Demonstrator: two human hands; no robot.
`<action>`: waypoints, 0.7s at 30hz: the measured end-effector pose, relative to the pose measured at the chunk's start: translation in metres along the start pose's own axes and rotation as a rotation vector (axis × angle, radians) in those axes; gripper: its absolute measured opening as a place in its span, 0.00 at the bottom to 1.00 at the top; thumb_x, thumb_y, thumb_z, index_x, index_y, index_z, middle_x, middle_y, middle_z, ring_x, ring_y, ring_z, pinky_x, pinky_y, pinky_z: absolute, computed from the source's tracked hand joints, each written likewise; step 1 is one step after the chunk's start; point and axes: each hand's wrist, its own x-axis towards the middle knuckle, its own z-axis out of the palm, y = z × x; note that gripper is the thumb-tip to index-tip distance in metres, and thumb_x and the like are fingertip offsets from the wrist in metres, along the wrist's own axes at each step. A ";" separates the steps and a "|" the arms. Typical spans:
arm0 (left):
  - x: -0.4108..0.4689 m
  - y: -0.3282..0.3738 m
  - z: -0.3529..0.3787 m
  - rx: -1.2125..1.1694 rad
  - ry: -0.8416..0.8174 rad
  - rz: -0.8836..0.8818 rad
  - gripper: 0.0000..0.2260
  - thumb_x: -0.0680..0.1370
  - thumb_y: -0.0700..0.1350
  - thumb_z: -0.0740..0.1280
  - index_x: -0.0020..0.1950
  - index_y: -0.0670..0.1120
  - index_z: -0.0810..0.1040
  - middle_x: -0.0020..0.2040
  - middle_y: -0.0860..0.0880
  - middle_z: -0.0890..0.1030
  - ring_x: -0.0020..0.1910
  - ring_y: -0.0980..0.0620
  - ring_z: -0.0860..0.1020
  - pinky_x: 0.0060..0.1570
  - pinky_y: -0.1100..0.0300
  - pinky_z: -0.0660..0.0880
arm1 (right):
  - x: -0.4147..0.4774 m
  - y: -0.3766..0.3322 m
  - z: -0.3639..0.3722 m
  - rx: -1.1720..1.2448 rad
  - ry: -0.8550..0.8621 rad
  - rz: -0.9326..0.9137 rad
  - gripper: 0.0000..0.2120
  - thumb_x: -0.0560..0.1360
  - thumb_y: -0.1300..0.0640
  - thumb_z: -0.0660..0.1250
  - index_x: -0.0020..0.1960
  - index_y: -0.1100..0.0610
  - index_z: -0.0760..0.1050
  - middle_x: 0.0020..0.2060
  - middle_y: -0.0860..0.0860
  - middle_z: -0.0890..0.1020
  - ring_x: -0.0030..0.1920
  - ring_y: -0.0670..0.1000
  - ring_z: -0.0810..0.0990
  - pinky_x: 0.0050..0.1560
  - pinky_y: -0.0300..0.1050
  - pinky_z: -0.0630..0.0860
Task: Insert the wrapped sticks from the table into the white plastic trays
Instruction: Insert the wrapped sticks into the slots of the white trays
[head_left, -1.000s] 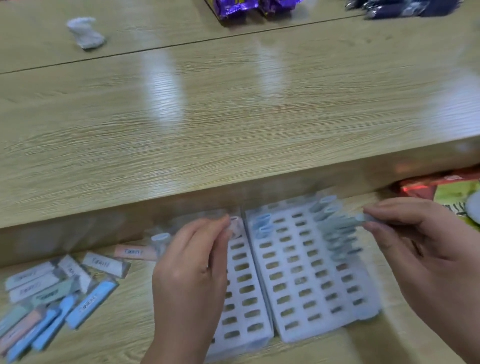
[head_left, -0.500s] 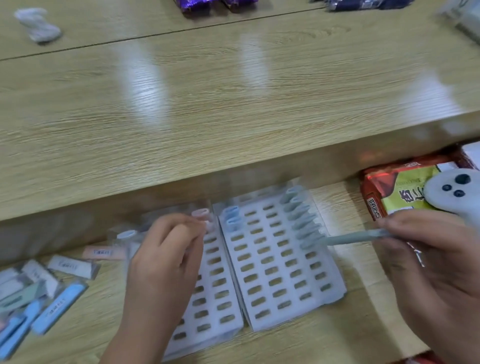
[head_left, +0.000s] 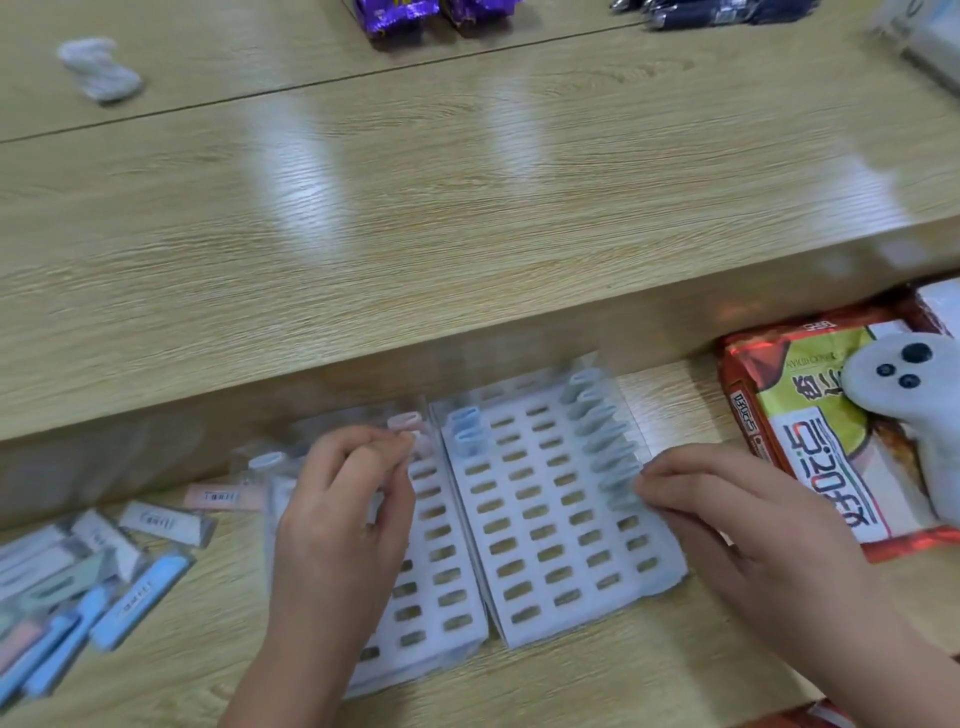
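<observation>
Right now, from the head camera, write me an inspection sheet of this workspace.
Surface: wooden table, with a raised shelf behind the trays.
Job's things: right tray holds a column of grey sticks and two blue sticks; left tray holds a pink stick; loose sticks lie at the left.
Clutter: snack packet and white toy at the right; tissue, purple packets and pens on the shelf.
Hands: right hand pinches a grey stick at that column's near end; left hand has its fingertips pinched over the left tray, contents blurred.
Cables: nothing seen.
Surroundings: nothing seen beyond the table.
</observation>
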 end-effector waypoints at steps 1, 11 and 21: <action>-0.001 0.001 0.000 0.001 0.000 0.004 0.08 0.75 0.35 0.69 0.53 0.40 0.82 0.51 0.47 0.80 0.50 0.56 0.78 0.50 0.71 0.73 | 0.000 -0.002 0.001 -0.026 -0.009 0.009 0.08 0.75 0.60 0.70 0.53 0.52 0.83 0.52 0.45 0.80 0.48 0.47 0.81 0.38 0.48 0.78; -0.012 0.009 -0.019 0.081 -0.089 0.042 0.23 0.75 0.33 0.70 0.69 0.44 0.76 0.55 0.47 0.80 0.48 0.53 0.77 0.43 0.63 0.74 | 0.002 -0.042 0.003 -0.047 0.139 0.056 0.14 0.77 0.57 0.61 0.57 0.57 0.83 0.51 0.50 0.78 0.52 0.54 0.78 0.50 0.54 0.75; -0.079 -0.060 -0.107 0.075 0.143 -0.390 0.12 0.76 0.41 0.68 0.58 0.48 0.79 0.53 0.50 0.77 0.51 0.48 0.77 0.49 0.57 0.73 | 0.040 -0.204 0.102 0.173 -0.139 -0.097 0.15 0.76 0.57 0.67 0.62 0.52 0.79 0.55 0.45 0.80 0.55 0.48 0.79 0.52 0.39 0.75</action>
